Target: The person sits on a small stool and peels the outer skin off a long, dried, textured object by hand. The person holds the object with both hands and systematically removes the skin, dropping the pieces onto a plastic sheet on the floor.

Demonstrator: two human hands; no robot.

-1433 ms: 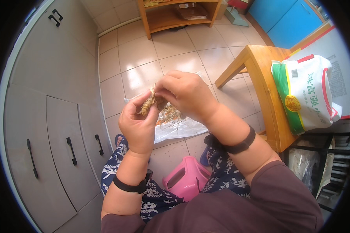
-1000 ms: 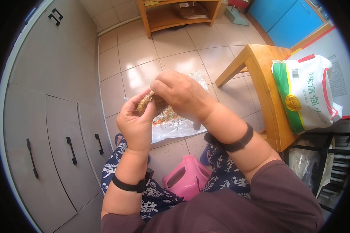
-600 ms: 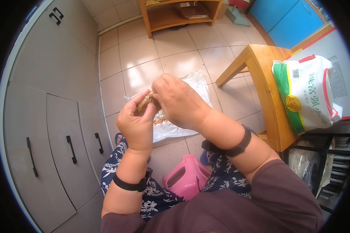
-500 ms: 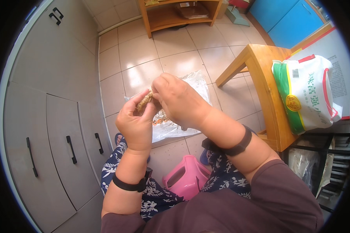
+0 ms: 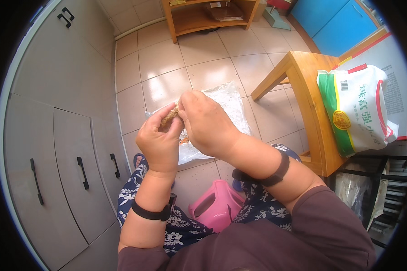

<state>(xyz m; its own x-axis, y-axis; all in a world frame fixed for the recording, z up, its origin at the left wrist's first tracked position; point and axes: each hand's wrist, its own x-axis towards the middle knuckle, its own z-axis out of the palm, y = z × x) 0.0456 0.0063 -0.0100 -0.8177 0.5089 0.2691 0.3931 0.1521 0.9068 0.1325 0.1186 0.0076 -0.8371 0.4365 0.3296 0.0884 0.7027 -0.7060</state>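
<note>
Pinching a tan, ridged, dry-looking piece [image 5: 169, 120] in our left hand [image 5: 157, 141] above a crinkled white plastic sheet [image 5: 237, 110], we curl our right hand [image 5: 207, 123] against it (we cannot tell that hand's grip). Picking at it seems the step; the next move calls for a steady left pinch.

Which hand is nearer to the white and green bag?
Right. The right hand is left of the bag, well apart from it. The left hand is farther left, beyond the right hand, holding a light-brown piece.
</note>
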